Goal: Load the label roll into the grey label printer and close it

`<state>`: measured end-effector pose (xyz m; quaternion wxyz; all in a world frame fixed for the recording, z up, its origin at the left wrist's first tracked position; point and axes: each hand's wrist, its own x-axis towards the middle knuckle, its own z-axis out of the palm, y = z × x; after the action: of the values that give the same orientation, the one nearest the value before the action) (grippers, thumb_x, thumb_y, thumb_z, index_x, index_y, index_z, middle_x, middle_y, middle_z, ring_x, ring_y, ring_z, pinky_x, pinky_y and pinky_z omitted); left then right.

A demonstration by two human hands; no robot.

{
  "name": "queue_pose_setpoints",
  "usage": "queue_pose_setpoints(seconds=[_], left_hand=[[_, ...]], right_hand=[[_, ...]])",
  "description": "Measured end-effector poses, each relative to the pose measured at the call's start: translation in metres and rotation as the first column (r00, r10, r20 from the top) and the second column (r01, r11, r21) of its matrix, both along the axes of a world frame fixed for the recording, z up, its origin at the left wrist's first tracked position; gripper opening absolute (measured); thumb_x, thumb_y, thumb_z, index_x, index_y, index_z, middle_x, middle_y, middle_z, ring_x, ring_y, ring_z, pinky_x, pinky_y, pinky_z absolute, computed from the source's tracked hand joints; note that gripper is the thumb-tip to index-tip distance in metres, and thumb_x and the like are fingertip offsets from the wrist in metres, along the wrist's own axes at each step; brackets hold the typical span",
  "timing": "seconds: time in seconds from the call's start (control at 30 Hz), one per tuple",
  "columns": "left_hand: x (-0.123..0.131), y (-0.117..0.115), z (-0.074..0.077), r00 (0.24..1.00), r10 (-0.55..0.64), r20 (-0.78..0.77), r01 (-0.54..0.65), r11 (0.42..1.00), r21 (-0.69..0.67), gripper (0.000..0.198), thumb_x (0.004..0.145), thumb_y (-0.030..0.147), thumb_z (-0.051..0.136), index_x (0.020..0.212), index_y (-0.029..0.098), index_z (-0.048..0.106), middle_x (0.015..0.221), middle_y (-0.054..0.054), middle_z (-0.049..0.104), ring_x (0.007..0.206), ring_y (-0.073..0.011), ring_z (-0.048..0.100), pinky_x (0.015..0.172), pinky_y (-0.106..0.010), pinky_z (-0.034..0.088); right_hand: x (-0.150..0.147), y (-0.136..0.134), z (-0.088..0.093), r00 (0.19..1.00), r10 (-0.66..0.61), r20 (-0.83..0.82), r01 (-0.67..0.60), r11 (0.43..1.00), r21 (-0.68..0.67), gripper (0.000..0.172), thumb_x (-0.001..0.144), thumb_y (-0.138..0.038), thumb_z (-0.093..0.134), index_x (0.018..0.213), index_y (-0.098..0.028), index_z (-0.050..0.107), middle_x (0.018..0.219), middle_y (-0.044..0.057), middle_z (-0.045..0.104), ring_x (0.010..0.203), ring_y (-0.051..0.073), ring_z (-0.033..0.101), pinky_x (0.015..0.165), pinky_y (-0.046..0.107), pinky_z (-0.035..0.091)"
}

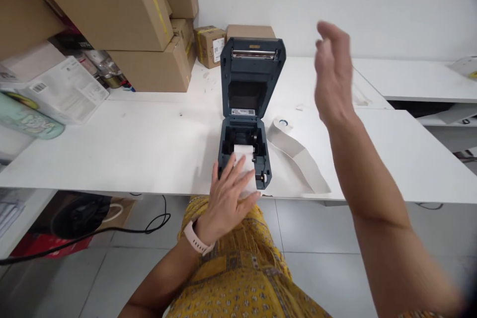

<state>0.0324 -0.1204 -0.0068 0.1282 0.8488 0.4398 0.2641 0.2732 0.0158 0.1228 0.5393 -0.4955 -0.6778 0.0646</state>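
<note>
White-topped table [149, 144] against a pale wall, with stacked cardboard cartons [104, 12] at the far left, and a mint-green bottle [33, 120] beside a printed white box [74, 92]. At mid-table, near the front edge, stands a dark label printer [244, 104], its lid tilted fully back. White label paper [249, 164] lies in its bay and runs toward the front edge. Feeding it well, I'd judge, means keeping the strip flat, square and centred over the roller, with light, even pressure. The left hand [229, 203], a pink watch strap [196, 237] at its wrist, is open, fingers spread across the paper and seemingly resting on it, gripping nothing. Right of the printer, a loose paper roll [298, 156] trails its tail across the tabletop. Farther right, the right hand [333, 69] is raised well clear of the table, blurred, loosely open, with nothing visible in it.
</note>
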Motion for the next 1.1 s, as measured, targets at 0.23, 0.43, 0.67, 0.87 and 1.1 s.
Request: queue_pose_setpoints(seconds=[0.23, 0.43, 0.67, 0.87, 1.1], left_hand=[[-0.006, -0.018, -0.013, 0.986, -0.102, -0.132, 0.124, 0.976, 0.176, 0.042, 0.104, 0.034, 0.052, 0.141, 0.015, 0.057, 0.154, -0.016, 0.055, 0.149, -0.0332, 0.044, 0.125, -0.065, 0.025], [-0.022, -0.033, -0.013, 0.948, -0.047, 0.316, -0.103, 0.891, 0.442, 0.025, 0.095, 0.021, 0.059, 0.119, 0.020, 0.067, 0.127, -0.012, 0.071, 0.133, -0.0300, 0.058, 0.116, -0.056, 0.041], [-0.021, -0.009, -0.022, 0.626, 0.280, 0.728, -0.359, 0.932, -0.050, 0.042, 0.101, 0.033, 0.054, 0.142, 0.027, 0.051, 0.160, -0.010, 0.044, 0.152, -0.0276, 0.037, 0.125, -0.055, 0.030], [-0.008, 0.029, -0.024, 0.484, 0.572, 0.662, -0.036, 0.769, -0.638, 0.083, 0.090, 0.054, 0.069, 0.158, 0.029, 0.029, 0.171, -0.011, 0.027, 0.158, -0.0320, 0.027, 0.126, -0.051, 0.032], [-0.006, 0.038, -0.024, 0.476, 0.490, 0.730, 0.113, 0.789, -0.604, 0.069, 0.089, 0.048, 0.070, 0.149, 0.021, 0.047, 0.151, -0.013, 0.057, 0.140, -0.0323, 0.054, 0.116, -0.048, 0.047]], right_hand=[[-0.031, 0.093, 0.029, 0.966, 0.165, -0.197, -0.233, 0.886, -0.401, 0.084, 0.104, -0.061, 0.003, 0.124, -0.006, 0.062, 0.136, 0.011, 0.067, 0.125, 0.021, 0.065, 0.113, 0.048, 0.046], [-0.040, -0.009, -0.028, 0.974, 0.207, -0.089, -0.212, 0.976, -0.050, 0.042, 0.111, -0.041, 0.034, 0.113, -0.021, 0.070, 0.126, 0.002, 0.073, 0.122, 0.014, 0.064, 0.111, 0.033, 0.049], [-0.056, -0.125, -0.145, 0.982, 0.163, 0.099, -0.167, 0.985, 0.037, 0.031, 0.101, -0.020, 0.054, 0.129, -0.028, 0.065, 0.144, 0.009, 0.065, 0.144, 0.027, 0.050, 0.116, 0.057, 0.044], [-0.065, -0.124, -0.169, 0.972, 0.050, -0.229, -0.076, 0.991, -0.106, 0.019, 0.098, -0.033, 0.062, 0.114, -0.032, 0.071, 0.144, 0.003, 0.065, 0.147, 0.027, 0.047, 0.122, 0.059, 0.037], [-0.077, -0.114, -0.186, 0.810, 0.007, -0.586, -0.232, 0.922, -0.310, 0.076, 0.092, -0.053, 0.061, 0.158, -0.030, 0.032, 0.168, 0.010, 0.036, 0.155, 0.028, 0.037, 0.125, 0.055, 0.036]])
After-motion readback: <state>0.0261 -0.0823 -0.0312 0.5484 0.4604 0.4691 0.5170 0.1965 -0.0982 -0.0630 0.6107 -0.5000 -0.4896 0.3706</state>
